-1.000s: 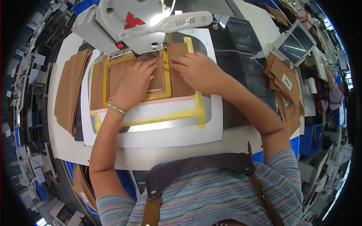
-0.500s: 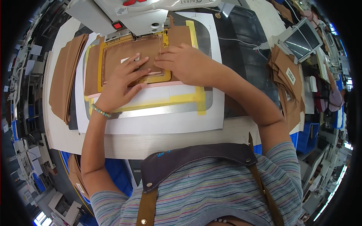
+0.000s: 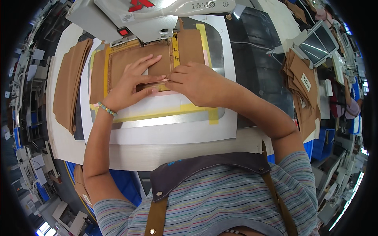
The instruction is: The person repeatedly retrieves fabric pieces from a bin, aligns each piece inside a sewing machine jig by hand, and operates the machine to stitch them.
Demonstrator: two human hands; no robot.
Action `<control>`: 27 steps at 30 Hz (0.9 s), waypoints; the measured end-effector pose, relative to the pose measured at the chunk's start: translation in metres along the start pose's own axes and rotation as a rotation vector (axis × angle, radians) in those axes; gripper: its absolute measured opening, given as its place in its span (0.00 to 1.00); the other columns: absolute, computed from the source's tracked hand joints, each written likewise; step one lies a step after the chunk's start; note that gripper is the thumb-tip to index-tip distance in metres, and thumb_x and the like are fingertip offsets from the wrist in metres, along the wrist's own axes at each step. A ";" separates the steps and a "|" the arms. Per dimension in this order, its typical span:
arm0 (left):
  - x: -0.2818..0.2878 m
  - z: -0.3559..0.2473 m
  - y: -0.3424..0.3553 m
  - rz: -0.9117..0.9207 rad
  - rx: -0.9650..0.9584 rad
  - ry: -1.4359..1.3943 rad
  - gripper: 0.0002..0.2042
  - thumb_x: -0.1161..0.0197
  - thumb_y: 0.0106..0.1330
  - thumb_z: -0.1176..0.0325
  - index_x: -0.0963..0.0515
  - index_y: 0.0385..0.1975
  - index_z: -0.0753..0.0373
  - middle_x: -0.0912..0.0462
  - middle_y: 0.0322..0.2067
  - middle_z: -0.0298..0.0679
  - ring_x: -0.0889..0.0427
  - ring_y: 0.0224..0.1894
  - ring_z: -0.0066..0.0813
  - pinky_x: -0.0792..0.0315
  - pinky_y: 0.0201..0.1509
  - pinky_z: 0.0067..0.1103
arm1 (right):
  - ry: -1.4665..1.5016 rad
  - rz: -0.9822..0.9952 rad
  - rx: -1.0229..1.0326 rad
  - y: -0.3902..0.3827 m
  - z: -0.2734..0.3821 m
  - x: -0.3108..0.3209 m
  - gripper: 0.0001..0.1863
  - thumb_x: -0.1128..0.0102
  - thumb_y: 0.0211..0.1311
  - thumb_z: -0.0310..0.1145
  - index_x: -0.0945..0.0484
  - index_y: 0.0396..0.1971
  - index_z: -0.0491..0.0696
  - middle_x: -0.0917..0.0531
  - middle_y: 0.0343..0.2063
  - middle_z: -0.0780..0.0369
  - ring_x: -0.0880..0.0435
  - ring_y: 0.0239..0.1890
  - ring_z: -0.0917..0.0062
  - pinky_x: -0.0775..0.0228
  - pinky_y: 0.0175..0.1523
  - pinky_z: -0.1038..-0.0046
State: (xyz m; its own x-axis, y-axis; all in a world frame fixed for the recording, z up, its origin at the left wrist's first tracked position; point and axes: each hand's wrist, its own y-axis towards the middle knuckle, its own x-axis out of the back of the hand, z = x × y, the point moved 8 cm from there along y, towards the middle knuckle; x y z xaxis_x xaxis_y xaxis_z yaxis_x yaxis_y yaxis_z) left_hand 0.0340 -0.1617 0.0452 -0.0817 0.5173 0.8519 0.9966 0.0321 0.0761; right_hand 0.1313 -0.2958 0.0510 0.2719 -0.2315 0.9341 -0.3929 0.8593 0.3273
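As left fingers (image 3: 147, 79) splay over brown sheet (image 3: 130, 55), right fingers (image 3: 179, 77) curled, hold unclear, rectangular yellow frame (image 3: 106, 74)

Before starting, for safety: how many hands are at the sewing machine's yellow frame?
2: left hand, over brown fabric inside the yellow frame; right hand, at its lower right corner.

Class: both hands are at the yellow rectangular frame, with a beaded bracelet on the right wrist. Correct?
Wrong wrist: the head view shows the multicoloured beaded bracelet on the left. The left hand and right hand are at the yellow rectangular frame.
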 end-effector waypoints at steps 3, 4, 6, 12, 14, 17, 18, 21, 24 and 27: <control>0.003 0.005 0.003 0.014 0.000 -0.017 0.21 0.25 0.63 0.66 0.11 0.58 0.51 0.32 0.79 0.38 0.41 0.82 0.47 0.48 0.83 0.42 | 0.032 0.002 -0.011 0.002 -0.002 0.000 0.13 0.40 0.64 0.29 0.15 0.47 0.45 0.14 0.43 0.61 0.18 0.52 0.69 0.26 0.56 0.67; 0.004 0.006 0.004 0.019 -0.001 -0.023 0.21 0.25 0.63 0.66 0.10 0.58 0.50 0.32 0.78 0.37 0.41 0.81 0.47 0.48 0.83 0.42 | 0.030 -0.001 -0.015 0.004 -0.002 0.001 0.13 0.40 0.64 0.29 0.15 0.47 0.45 0.14 0.43 0.61 0.18 0.52 0.69 0.26 0.56 0.67; 0.006 0.009 0.006 0.027 -0.004 -0.030 0.21 0.25 0.63 0.67 0.10 0.57 0.51 0.32 0.78 0.37 0.41 0.81 0.46 0.47 0.83 0.42 | 0.025 -0.002 -0.035 0.005 -0.002 0.000 0.13 0.39 0.64 0.28 0.16 0.48 0.45 0.14 0.44 0.61 0.18 0.53 0.69 0.26 0.55 0.67; 0.016 0.016 0.012 0.040 -0.033 -0.049 0.21 0.24 0.61 0.69 0.10 0.57 0.52 0.29 0.77 0.35 0.39 0.80 0.47 0.44 0.83 0.40 | 0.025 -0.017 -0.057 0.013 -0.003 0.000 0.15 0.39 0.65 0.27 0.16 0.51 0.46 0.14 0.46 0.61 0.18 0.54 0.69 0.25 0.54 0.67; 0.020 0.019 0.011 0.034 -0.048 -0.039 0.21 0.24 0.61 0.69 0.10 0.57 0.52 0.29 0.77 0.35 0.39 0.80 0.47 0.43 0.82 0.40 | -0.012 -0.006 -0.068 0.017 -0.003 -0.001 0.15 0.39 0.66 0.28 0.16 0.51 0.47 0.15 0.47 0.61 0.18 0.55 0.69 0.26 0.55 0.68; 0.026 0.023 0.010 0.014 -0.067 0.007 0.20 0.25 0.63 0.69 0.10 0.57 0.51 0.28 0.76 0.36 0.38 0.80 0.46 0.42 0.81 0.39 | -0.084 0.011 -0.084 0.025 -0.001 -0.005 0.15 0.38 0.66 0.29 0.16 0.51 0.48 0.15 0.48 0.62 0.19 0.56 0.70 0.27 0.56 0.69; 0.028 0.024 0.010 0.020 -0.060 0.019 0.20 0.26 0.65 0.69 0.11 0.58 0.52 0.27 0.75 0.36 0.38 0.80 0.46 0.42 0.81 0.39 | -0.119 0.016 -0.088 0.028 -0.001 -0.005 0.15 0.38 0.66 0.29 0.16 0.51 0.48 0.15 0.49 0.63 0.19 0.57 0.71 0.27 0.57 0.69; 0.037 0.025 0.012 0.027 -0.064 0.054 0.19 0.29 0.68 0.68 0.11 0.59 0.52 0.26 0.75 0.38 0.35 0.79 0.45 0.39 0.80 0.37 | -0.158 -0.019 -0.089 0.033 -0.003 -0.004 0.15 0.36 0.65 0.29 0.17 0.52 0.49 0.15 0.49 0.63 0.20 0.59 0.72 0.28 0.58 0.69; 0.041 0.032 0.019 0.038 -0.002 -0.043 0.18 0.31 0.70 0.67 0.11 0.58 0.51 0.22 0.71 0.41 0.29 0.74 0.46 0.34 0.75 0.35 | -0.177 -0.066 -0.097 0.036 -0.007 -0.002 0.17 0.35 0.64 0.28 0.17 0.53 0.49 0.15 0.49 0.64 0.20 0.59 0.72 0.28 0.58 0.69; 0.042 0.046 0.022 0.053 0.115 -0.097 0.17 0.33 0.71 0.65 0.11 0.58 0.49 0.16 0.65 0.44 0.24 0.64 0.47 0.30 0.69 0.36 | -0.148 -0.061 -0.147 0.039 -0.010 0.002 0.19 0.35 0.65 0.27 0.18 0.56 0.49 0.15 0.51 0.62 0.20 0.61 0.71 0.29 0.61 0.67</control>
State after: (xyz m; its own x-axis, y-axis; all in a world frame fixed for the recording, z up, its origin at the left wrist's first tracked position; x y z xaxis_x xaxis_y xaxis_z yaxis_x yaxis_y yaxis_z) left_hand 0.0526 -0.0997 0.0585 -0.0329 0.6007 0.7988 0.9947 0.0978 -0.0325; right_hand 0.1250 -0.2583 0.0639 0.1547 -0.3405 0.9274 -0.2448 0.8962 0.3699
